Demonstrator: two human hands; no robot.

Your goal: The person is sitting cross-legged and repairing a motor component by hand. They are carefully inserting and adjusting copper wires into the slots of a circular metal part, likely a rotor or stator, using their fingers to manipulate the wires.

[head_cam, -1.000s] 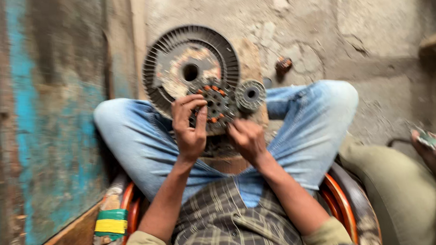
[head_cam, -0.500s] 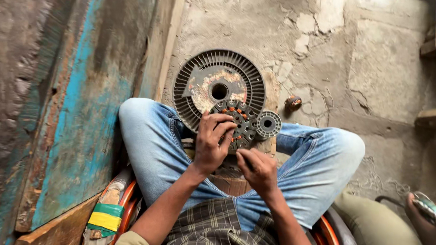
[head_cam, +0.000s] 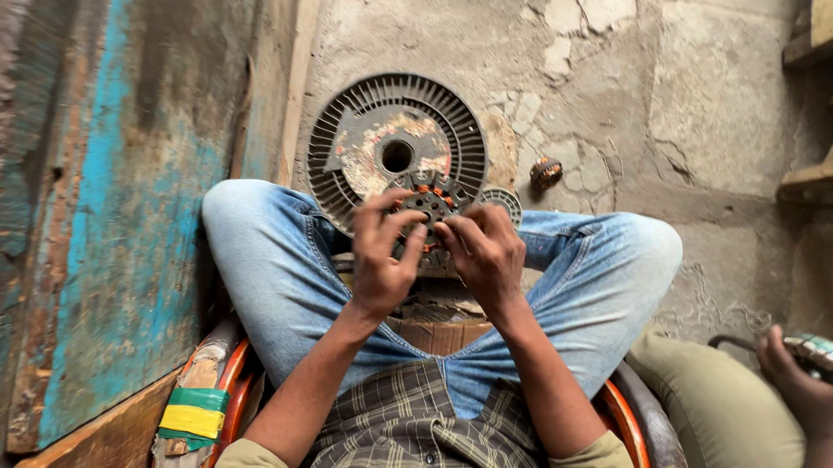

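Over lap | left hand [head_cam: 380,261], right hand [head_cam: 485,255] grip stator [head_cam: 431,199] (both sides)

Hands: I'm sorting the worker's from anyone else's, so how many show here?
3. The left hand and right hand grip the toothed metal core over the lap; another person's hand is at the right edge.

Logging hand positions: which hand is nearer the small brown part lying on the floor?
Right. The right hand sits below-left of the small brown part; the left hand is farther left.
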